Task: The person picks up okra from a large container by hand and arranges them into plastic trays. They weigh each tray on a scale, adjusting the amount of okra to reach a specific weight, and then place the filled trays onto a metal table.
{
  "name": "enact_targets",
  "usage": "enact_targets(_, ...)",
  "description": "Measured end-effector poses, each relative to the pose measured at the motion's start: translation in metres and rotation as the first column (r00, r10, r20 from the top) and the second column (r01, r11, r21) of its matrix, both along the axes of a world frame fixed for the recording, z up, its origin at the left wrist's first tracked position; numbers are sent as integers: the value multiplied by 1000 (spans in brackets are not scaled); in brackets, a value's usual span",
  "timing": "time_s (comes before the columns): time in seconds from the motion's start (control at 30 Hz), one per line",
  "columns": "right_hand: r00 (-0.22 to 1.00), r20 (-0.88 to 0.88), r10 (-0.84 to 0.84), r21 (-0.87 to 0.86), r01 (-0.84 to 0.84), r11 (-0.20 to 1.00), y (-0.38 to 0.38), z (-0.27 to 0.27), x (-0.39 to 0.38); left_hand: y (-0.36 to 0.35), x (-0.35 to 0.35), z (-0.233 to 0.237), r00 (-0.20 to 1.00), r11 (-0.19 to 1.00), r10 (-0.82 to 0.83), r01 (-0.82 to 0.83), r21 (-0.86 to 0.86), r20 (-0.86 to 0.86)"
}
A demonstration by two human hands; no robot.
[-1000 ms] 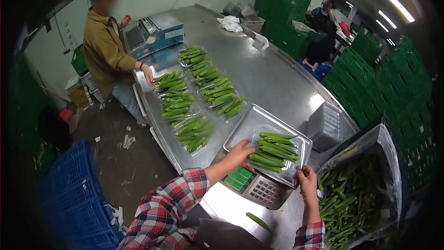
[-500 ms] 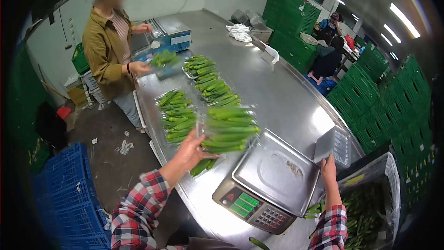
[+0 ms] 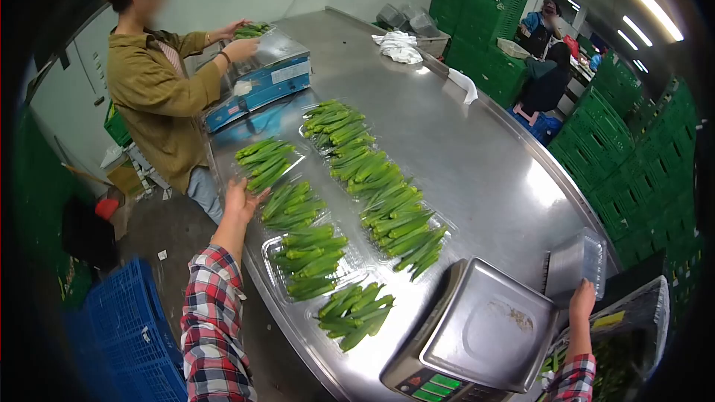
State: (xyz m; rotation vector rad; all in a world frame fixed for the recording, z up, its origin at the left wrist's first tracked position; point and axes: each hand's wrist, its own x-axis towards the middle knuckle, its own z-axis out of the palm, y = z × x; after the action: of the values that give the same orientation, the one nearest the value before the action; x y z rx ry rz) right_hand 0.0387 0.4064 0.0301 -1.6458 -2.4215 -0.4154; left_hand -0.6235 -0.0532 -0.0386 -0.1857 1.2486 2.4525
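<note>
My left hand (image 3: 244, 203) holds the near-left edge of a clear tray of okra (image 3: 266, 164), thumb and fingers around its corner. Several more okra trays lie in two rows, such as the nearer one (image 3: 309, 253) and one in the right-hand row (image 3: 372, 171). On the right, my right hand (image 3: 583, 299) is closed on the near end of a stack of clear plastic trays (image 3: 570, 264). Between my arms sits a weighing scale (image 3: 491, 324) with a bare metal pan and a green-lit display, partly cut off below.
Across the metal table (image 3: 477, 149), a co-worker (image 3: 156, 89) handles an okra tray on a blue metal-topped machine (image 3: 261, 78). White cloths (image 3: 398, 46) lie at the back. Green crates (image 3: 477, 30) are stacked right; a blue crate (image 3: 123, 335) stands left.
My left hand has carried its okra tray forward and left to the left row. My right hand stays at the tray stack. The co-worker's okra has moved up onto the blue machine. My view has shifted.
</note>
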Motion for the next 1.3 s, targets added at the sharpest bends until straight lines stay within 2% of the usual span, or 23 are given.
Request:
enact_targets(0.03,998,-18,55,76,-53,996,14,-11,10,1,-13,-6,999,1000,29,-29,-11,23)
enact_targets(0.1,995,35,-93,38,92,995,23,-13,6,3,-34,-16,994,996,87,-84,-36,65)
enact_targets(0.23,998,42,-41,70,38,997,18,-7,-4,3,-63,-36,986,981,120,-100,-164,117)
enact_targets(0.33,1000,5,16,45,-16,999,25,-8,5,-7,-94,-63,993,910,58,-10,-415,104)
enact_targets(0.37,1000,-16,-17,-8,17,1000,24,-3,3,-14,-106,-74,983,827,148,-64,-559,106)
enact_targets(0.4,990,-90,107,157,-92,983,17,-4,3,-28,-126,-98,999,770,36,-36,-637,-12)
enact_targets(0.43,993,-109,37,47,-32,998,8,11,-5,-28,-132,-105,986,780,159,-151,-607,-41)
enact_targets(0.47,985,-117,-127,-23,125,992,2,19,-12,-40,-140,-108,997,814,49,-73,-576,-57)
enact_targets(0.5,994,-92,51,131,-39,991,6,9,2,-53,-148,-111,995,839,-59,8,-544,-78)
enact_targets(0.53,996,-80,-26,45,29,999,-16,33,-15,-33,-107,-66,967,570,66,-240,-786,-247)
enact_targets(0.57,998,-66,6,93,0,996,-20,34,-11,-31,-96,-61,894,503,67,-413,-759,-442)
enact_targets(0.63,989,-134,56,114,-41,993,-28,33,8,-21,-68,-38,836,477,-72,-450,-755,-544)
enact_targets(0.7,977,-178,115,182,-82,980,-52,45,26,2,-25,-5,726,635,-260,-368,-680,-636)
enact_targets(0.73,946,-273,174,189,-125,974,-72,55,35,13,7,10,654,693,-348,-303,-654,-672)
enact_targets(0.8,854,-434,287,223,-207,953,-117,72,53,50,104,66,529,788,-497,-56,-613,-688)
enact_targets(0.83,848,-432,306,196,-243,950,-140,79,63,65,162,96,387,747,-593,-64,-662,-706)
enact_targets(0.87,827,-399,396,250,-317,915,-160,82,72,74,209,119,165,679,-708,-104,-726,-686)
enact_targets(0.9,804,-362,472,290,-384,877,-180,83,79,87,262,140,29,720,-693,8,-694,-720)
enact_targets(0.93,779,-324,536,302,-452,840,-203,89,80,96,304,155,-300,760,-643,-135,-636,-704)
enact_targets(1.0,733,-362,576,203,-541,816,-248,95,85,108,387,172,-640,853,-443,-87,-514,-628)
enact_targets(1.1,657,-467,593,181,-585,791,-292,87,100,123,482,174,-810,850,-271,52,-524,-520)
enact_targets(1.2,675,-580,456,126,-479,869,-323,78,149,136,514,164,-819,689,-208,265,-674,-535)
enact_targets(1.3,562,-823,82,31,-100,995,-363,40,192,127,542,163,-668,658,-374,298,-691,-644)
